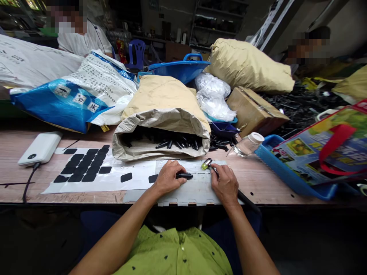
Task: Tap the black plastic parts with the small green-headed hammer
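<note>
My left hand [170,176] is closed around a short black tube [185,175], which lies level over a grey-white sheet [195,191] at the table's front edge. To its right, my right hand [225,182] grips the handle of a small hammer [206,164]. The hammer's head has a yellow-green face and points up and left, apart from the tube. Beyond both hands lies an open paper sack [163,95] with many similar black pieces [177,143] inside its mouth. Left of my left hand, flat black rounded patches [86,164] rest on white paper [114,183].
A white power bank [40,148] with a cable sits at the left. An upturned clear cup [249,144] stands near a blue tray [292,175] holding a colourful bag [323,149]. Behind are bulky sacks [249,67], a cardboard box [252,110], a blue basin [180,70] and two other people.
</note>
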Demonstrator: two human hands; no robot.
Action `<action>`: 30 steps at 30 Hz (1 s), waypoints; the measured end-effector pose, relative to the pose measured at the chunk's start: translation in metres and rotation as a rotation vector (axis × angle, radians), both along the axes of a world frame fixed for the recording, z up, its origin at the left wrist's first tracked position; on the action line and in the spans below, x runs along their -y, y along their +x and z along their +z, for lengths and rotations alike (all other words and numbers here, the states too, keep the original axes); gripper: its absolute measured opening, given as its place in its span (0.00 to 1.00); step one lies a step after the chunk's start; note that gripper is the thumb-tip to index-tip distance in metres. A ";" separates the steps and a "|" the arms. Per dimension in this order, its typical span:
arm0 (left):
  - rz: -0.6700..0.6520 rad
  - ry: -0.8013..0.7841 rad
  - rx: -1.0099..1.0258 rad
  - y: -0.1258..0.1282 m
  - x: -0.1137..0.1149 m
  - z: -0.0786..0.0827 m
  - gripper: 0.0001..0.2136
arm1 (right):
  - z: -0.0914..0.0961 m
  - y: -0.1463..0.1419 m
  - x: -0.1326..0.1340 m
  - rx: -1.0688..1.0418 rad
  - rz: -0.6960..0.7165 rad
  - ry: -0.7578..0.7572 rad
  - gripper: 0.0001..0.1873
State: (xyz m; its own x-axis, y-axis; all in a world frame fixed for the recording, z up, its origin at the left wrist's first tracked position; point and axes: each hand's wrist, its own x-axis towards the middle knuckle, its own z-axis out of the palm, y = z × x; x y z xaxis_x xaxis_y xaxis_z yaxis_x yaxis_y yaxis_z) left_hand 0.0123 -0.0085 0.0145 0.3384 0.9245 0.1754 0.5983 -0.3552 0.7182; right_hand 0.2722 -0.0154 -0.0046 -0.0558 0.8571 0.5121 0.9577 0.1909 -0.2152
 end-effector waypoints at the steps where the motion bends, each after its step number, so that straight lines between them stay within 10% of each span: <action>1: 0.002 0.011 -0.011 0.001 0.005 0.002 0.08 | 0.000 0.000 0.000 0.001 0.000 0.000 0.13; 8: -0.364 -0.178 0.007 0.009 0.087 0.026 0.07 | 0.000 0.000 0.000 0.015 0.001 0.013 0.12; 17: -0.210 -0.611 -0.330 0.016 0.113 -0.044 0.18 | -0.001 0.000 0.001 0.028 -0.012 0.017 0.13; 23: -0.400 -0.610 -0.148 -0.011 0.086 0.032 0.16 | -0.001 -0.001 0.001 0.031 -0.011 0.019 0.13; 26: -0.153 -0.484 0.064 -0.035 0.038 0.068 0.17 | -0.001 -0.001 0.001 0.031 -0.011 0.023 0.13; 30: 0.720 -0.089 -0.151 -0.069 -0.046 0.066 0.23 | 0.000 -0.002 0.001 0.022 0.000 0.030 0.12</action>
